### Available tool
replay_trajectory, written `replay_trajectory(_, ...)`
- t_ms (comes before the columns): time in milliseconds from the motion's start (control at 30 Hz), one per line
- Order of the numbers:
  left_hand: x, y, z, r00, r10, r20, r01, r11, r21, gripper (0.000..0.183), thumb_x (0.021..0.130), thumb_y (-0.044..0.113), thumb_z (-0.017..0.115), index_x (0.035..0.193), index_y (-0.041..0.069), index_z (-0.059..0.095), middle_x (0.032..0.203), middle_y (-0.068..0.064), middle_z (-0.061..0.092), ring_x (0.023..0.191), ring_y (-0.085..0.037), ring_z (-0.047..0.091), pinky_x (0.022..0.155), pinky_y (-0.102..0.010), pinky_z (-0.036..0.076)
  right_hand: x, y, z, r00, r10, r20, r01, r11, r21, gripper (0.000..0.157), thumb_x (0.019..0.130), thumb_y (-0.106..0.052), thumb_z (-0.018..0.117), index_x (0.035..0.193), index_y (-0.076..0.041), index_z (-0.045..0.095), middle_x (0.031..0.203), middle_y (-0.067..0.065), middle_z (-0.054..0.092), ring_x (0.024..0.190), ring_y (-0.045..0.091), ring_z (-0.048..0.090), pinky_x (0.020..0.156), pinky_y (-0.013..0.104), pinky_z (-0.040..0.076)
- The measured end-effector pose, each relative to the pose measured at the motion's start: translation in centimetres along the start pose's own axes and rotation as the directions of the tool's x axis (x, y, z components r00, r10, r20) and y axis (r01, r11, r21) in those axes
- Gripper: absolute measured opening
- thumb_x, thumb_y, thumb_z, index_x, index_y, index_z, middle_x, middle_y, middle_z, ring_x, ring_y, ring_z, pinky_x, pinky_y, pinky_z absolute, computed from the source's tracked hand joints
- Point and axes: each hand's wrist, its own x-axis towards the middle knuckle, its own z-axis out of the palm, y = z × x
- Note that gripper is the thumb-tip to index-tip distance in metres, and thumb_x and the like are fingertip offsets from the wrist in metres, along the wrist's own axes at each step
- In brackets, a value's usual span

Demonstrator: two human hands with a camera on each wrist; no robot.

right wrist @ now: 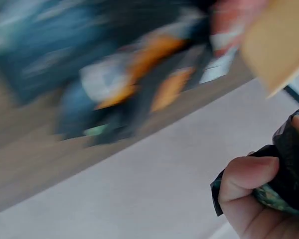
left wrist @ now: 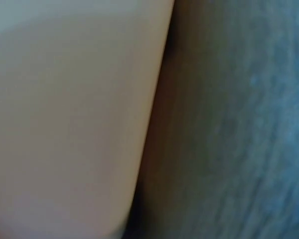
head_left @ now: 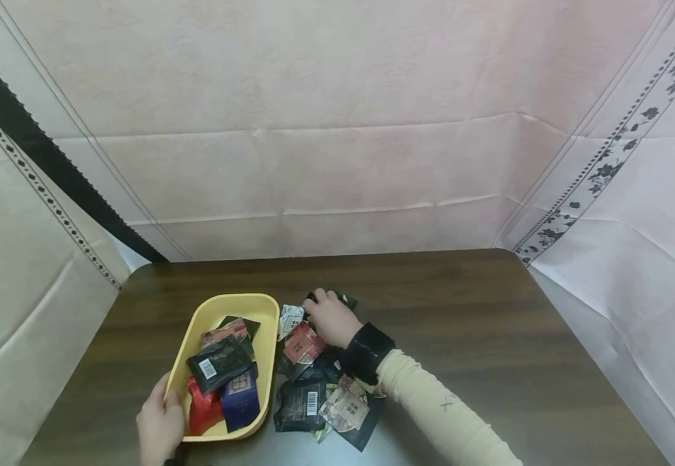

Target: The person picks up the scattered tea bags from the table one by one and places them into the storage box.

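My left hand grips the near-left rim of a yellow plastic bin, thumb over the edge. The bin's side fills much of the left wrist view, blurred. Inside it lie a black packet, a red packet, a dark blue box and a pinkish packet. Right of the bin, my right hand reaches over the far end of a loose pile of packets. Its thumb and fingers pinch a crinkled black packet, clearest in the right wrist view.
The pile beside the bin holds a red-labelled packet, a black packet with a barcode, a grey-and-beige packet and a white-labelled one. All lie on a dark wooden table. Pale patterned cloth hangs behind.
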Motion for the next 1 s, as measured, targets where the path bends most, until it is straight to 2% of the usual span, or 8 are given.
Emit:
replay_trajectory(67,0.0,0.1,0.1,1.0,-0.002,0.008,0.002,1.0,-0.001,0.04,0.093,0.003,0.033,0.132,-0.005,0.039,0.117,-0.038,0.046,0.101,-0.048,0.046,0.082,-0.06,0.036,0.7,-1.4,-0.1,0.999,-0.036,0.0,0.036,0.999,-0.018,0.017,0.09,-0.019,0.057,0.105,-0.011,0.058,0.102,0.008,0.049,0.09,0.021,0.049,0.071,0.025,0.048)
replay_trajectory(267,0.2,0.1,0.8,1.0,0.014,0.004,-0.014,1.0,-0.02,0.04,0.092,0.001,0.035,0.131,-0.007,0.04,0.116,-0.038,0.048,0.1,-0.048,0.048,0.082,-0.059,0.037,2.3,-5.3,0.4,0.988,-0.156,-0.008,0.155,0.983,-0.101,0.017,0.092,-0.024,0.053,0.106,-0.015,0.058,0.101,0.006,0.049,0.085,0.017,0.048,0.067,0.021,0.046)
replay_trajectory(467,0.2,0.6,0.9,0.999,-0.028,0.025,0.029,0.999,-0.031,0.041,0.093,0.001,0.033,0.132,-0.008,0.037,0.119,-0.037,0.045,0.103,-0.048,0.047,0.086,-0.06,0.036,3.1,-9.5,0.7,0.982,-0.188,-0.001,0.188,0.981,-0.054,0.022,0.092,-0.028,0.053,0.112,-0.022,0.059,0.109,0.003,0.048,0.1,0.017,0.049,0.06,0.02,0.049)
replay_trajectory(667,0.1,0.9,0.7,0.999,-0.042,0.034,0.043,0.999,-0.029,0.041,0.094,0.001,0.032,0.133,-0.008,0.036,0.12,-0.037,0.045,0.101,-0.047,0.048,0.084,-0.06,0.038,3.5,-11.5,1.6,0.968,-0.251,-0.018,0.248,0.963,-0.106,0.023,0.092,-0.033,0.053,0.112,-0.028,0.059,0.116,0.001,0.047,0.109,0.017,0.044,0.062,0.018,0.05)
replay_trajectory(800,0.2,0.7,0.5,0.999,-0.022,0.027,0.022,1.0,-0.021,0.04,0.094,0.001,0.033,0.132,-0.009,0.036,0.119,-0.037,0.045,0.101,-0.048,0.048,0.083,-0.06,0.038,3.4,-11.8,2.0,0.95,-0.311,-0.009,0.309,0.946,-0.096,0.032,0.089,-0.047,0.049,0.117,-0.034,0.057,0.127,0.002,0.044,0.116,0.02,0.04,0.073,0.029,0.049)
replay_trajectory(900,0.2,0.5,0.3,1.0,-0.012,0.011,0.012,1.0,-0.015,0.04,0.093,0.001,0.034,0.132,-0.008,0.037,0.118,-0.038,0.046,0.1,-0.048,0.048,0.08,-0.059,0.039,3.2,-11.7,2.2,0.938,-0.343,0.039,0.345,0.937,-0.058,0.048,0.086,-0.058,0.046,0.129,-0.038,0.049,0.139,0.001,0.035,0.126,0.024,0.03,0.086,0.043,0.043)
replay_trajectory(1000,0.2,0.3,0.1,1.0,-0.015,0.002,0.015,1.0,-0.024,0.04,0.093,0.0,0.034,0.132,-0.008,0.037,0.117,-0.038,0.047,0.099,-0.047,0.049,0.079,-0.058,0.04,3.1,-11.5,2.4,0.935,-0.349,0.066,0.352,0.935,-0.048,0.056,0.085,-0.061,0.042,0.136,-0.037,0.041,0.144,0.001,0.029,0.131,0.026,0.022,0.092,0.05,0.038)
